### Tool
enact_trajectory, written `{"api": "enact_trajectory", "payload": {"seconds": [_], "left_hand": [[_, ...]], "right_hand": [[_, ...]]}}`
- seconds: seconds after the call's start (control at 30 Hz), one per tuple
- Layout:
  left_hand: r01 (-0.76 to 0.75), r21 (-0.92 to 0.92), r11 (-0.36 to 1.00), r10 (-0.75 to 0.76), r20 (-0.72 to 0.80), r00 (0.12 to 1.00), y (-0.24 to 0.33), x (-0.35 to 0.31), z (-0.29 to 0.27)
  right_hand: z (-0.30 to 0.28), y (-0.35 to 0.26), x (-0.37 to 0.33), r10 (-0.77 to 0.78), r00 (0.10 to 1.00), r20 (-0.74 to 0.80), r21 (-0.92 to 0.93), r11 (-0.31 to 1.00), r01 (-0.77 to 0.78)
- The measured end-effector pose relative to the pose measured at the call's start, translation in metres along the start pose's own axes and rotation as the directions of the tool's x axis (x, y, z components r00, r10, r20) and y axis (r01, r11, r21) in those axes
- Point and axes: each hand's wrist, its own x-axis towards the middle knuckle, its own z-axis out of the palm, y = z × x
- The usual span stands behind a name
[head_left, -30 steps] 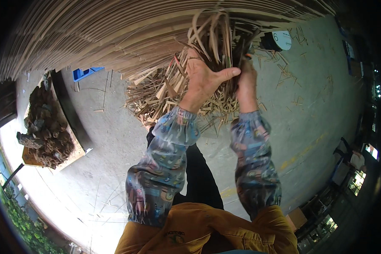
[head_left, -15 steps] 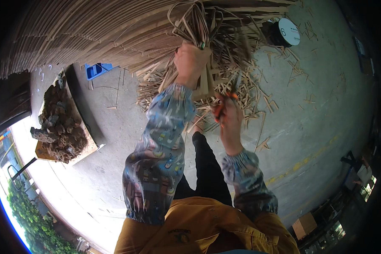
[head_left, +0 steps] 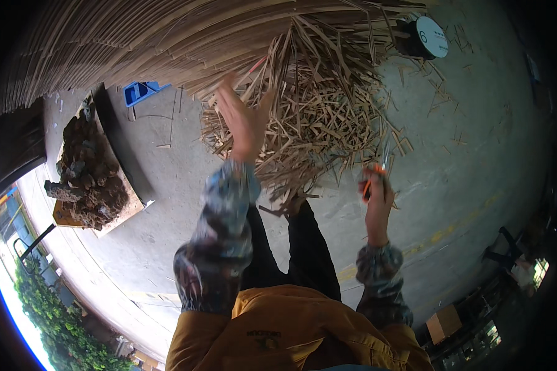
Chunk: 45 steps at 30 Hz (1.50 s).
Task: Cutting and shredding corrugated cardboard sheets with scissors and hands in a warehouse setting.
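Note:
My left hand (head_left: 240, 120) is open, thumb and fingers apart, beside the hanging brown strips (head_left: 284, 59) that look like dried leaf. Whether its fingertips touch them I cannot tell. Lower and to the right, my right hand (head_left: 379, 201) grips a pair of scissors (head_left: 376, 170) by its orange handles, the blades pointing away from me. Below the strips, a heap of short cut pieces (head_left: 328, 117) covers the floor near my feet. A thin red thing (head_left: 258, 64) shows among the strips just past my left hand.
Layered brown thatch (head_left: 124, 43) spans the top left. A blue plastic tray (head_left: 143, 93) and a container of brown rocks (head_left: 90, 179) are on the left. At the upper right is a black drum-like object with a white round face (head_left: 432, 37). A cardboard box (head_left: 444, 323) lies lower right.
My left hand has let go of the bundle of strips and moved down and left, opening. The strips now hang loose. My right hand has carried the scissors right, away from the strips.

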Motion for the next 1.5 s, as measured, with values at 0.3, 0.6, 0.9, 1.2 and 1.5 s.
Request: {"api": "enact_trajectory", "payload": {"seconds": [0.3,0.6,0.9,1.2,1.5], "left_hand": [[0.523,-0.766,0.374,-0.21,0.479,0.852,0.017,0.026,0.062],[0.575,-0.085,0.814,-0.533,0.287,0.796,0.016,0.046,0.117],[0.457,0.064,0.887,-0.438,0.427,0.791,0.026,-0.031,0.059],[-0.615,0.132,0.777,0.506,0.449,0.736,0.094,-0.003,0.005],[-0.743,0.666,-0.068,0.832,0.449,0.326,0.214,0.132,0.011]], "right_hand": [[0.078,-0.079,0.171,-0.125,0.987,0.102,-0.129,0.982,0.138],[0.123,0.0,0.135,0.098,0.755,0.648,-0.352,0.918,0.183],[0.036,0.028,0.028,0.092,0.916,0.391,0.073,0.989,-0.13],[-0.026,0.092,-0.022,0.375,0.927,-0.015,0.046,0.926,-0.374],[-0.026,0.093,-0.021,0.302,0.936,0.183,0.128,0.936,-0.327]]}}
